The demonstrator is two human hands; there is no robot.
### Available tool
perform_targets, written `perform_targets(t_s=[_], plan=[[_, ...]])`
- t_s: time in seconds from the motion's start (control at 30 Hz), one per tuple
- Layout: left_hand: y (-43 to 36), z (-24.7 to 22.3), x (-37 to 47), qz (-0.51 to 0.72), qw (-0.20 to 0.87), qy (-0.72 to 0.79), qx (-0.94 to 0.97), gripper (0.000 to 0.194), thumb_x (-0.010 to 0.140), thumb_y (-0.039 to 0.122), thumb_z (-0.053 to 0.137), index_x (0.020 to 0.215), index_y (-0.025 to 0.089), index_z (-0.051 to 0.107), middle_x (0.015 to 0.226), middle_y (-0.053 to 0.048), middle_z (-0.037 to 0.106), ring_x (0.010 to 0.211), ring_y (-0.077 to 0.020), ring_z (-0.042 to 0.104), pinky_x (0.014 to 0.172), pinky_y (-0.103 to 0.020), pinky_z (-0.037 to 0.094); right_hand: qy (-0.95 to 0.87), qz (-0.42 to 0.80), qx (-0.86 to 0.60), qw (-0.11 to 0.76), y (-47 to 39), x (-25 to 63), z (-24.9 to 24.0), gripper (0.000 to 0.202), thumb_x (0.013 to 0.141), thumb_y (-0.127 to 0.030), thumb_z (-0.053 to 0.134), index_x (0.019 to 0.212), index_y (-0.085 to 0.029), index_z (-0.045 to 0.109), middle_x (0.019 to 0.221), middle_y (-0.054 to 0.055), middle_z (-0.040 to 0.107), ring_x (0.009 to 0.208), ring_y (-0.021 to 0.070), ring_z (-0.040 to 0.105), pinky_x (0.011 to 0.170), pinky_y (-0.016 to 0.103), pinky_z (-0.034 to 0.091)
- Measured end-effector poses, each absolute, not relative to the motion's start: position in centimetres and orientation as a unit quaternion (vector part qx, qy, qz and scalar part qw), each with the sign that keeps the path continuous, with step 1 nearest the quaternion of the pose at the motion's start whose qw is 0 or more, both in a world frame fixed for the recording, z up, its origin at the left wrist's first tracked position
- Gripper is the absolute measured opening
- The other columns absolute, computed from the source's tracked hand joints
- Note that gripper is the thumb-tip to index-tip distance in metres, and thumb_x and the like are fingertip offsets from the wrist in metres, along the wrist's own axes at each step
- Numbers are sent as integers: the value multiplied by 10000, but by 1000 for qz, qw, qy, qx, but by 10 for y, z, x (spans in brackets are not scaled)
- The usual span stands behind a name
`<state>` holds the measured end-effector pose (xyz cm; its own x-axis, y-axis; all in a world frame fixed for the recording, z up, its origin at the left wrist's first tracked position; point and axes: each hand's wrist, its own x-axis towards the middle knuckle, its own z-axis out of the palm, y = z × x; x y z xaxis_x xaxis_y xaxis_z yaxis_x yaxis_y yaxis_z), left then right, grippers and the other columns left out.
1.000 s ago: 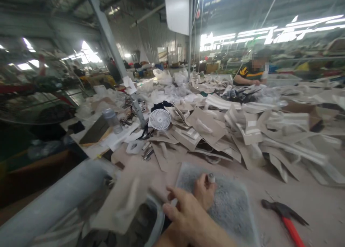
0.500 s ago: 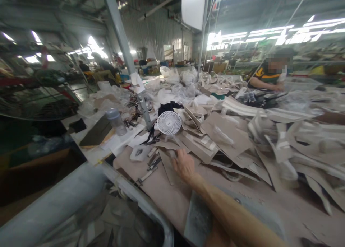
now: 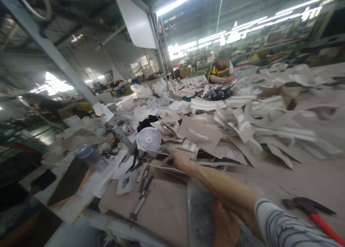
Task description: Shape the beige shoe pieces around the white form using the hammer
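Note:
My right hand (image 3: 182, 162) reaches out from the lower right in a striped sleeve. Its fingers are closed on the edge of a thin beige sheet (image 3: 164, 167), whose near edge is lifted, beside the white round fan (image 3: 149, 139). Under that forearm, my left hand (image 3: 225, 223) lies at the grey slab (image 3: 198, 211); its fingers are blurred and partly hidden. Slim metal tools (image 3: 141, 204) and a small clear packet (image 3: 126, 183) lie left of the sheet.
A hammer with a red handle (image 3: 318, 214) lies at the lower right. Beige pieces (image 3: 201, 132) pile up behind my hands. A blue-lidded container (image 3: 90, 157) and metal post (image 3: 122, 135) stand at left. Another person (image 3: 222, 73) works across the table.
The view has turned right, bringing the hammer and striped sleeve into sight. The beige sheet's edge has come up with my right hand. More of my left hand shows.

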<state>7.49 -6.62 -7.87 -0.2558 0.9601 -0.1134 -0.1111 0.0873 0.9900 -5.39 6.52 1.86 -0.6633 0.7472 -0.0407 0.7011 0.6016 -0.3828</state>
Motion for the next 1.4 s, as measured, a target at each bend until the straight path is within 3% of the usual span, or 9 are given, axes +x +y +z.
perform_targets(t_s=[0.2,0.33,0.43,0.57,0.7,0.9,1.1,1.27,1.4], plan=[[-73,-92,74,562,391,600,415,231,798,297,646,1001,187,647,940,-126,723,894,-251,691,804,-329,531,-875,190,-422,143,50,45,81,366,856,-204,492,1169,-251,674,1042,62,742,982,210,672,805,265,459],[-79,-102,69,578,359,607,410,340,773,400,678,1041,196,630,960,-108,736,889,-257,707,820,-364,552,-845,112,-462,247,37,155,119,453,854,-181,489,1284,-272,604,1110,37,725,999,196,650,836,262,450],[-79,-106,66,565,344,632,404,455,734,490,693,1044,161,646,962,-123,743,904,-276,717,830,-383,564,-795,-1,-545,267,33,239,131,534,828,-134,483,1343,-256,553,1170,54,699,1001,210,638,832,281,450],[-79,-99,63,541,348,658,392,557,670,566,696,1039,151,656,987,-134,750,941,-297,720,847,-394,574,-719,-98,-661,190,30,329,97,520,882,-181,477,1401,-218,487,1179,119,651,999,244,616,799,309,449],[-82,-91,62,506,330,696,389,602,605,623,694,992,162,667,942,-129,757,948,-330,718,841,-418,577,-706,-27,-700,103,24,381,23,446,880,-431,617,1234,-160,592,1218,161,602,1106,278,563,883,339,458],[-81,-90,57,457,293,743,392,578,564,629,695,938,188,672,847,-100,759,935,-334,718,786,-390,585,-667,-27,-731,142,10,404,-23,476,927,-298,541,1371,-143,470,1483,173,408,1312,280,410,1047,370,385],[-80,-94,55,459,277,741,405,534,577,614,692,915,201,680,873,-92,763,941,-326,715,770,-386,585,-647,-6,-749,144,14,407,-20,265,948,-319,489,1117,-153,607,1210,158,577,1134,269,526,941,366,413],[-82,-94,57,466,251,732,429,519,636,601,699,941,181,681,857,-94,756,894,-304,720,778,-370,574,-659,64,-741,111,14,412,-22,291,944,-249,461,1187,-167,598,1141,135,636,942,221,629,745,305,435],[-83,-92,61,499,266,700,435,487,690,565,698,971,168,661,862,-92,751,831,-261,725,777,-336,568,-682,101,-718,101,1,402,-5,349,937,-249,452,1232,-131,598,1067,151,692,955,246,655,772,322,442]])
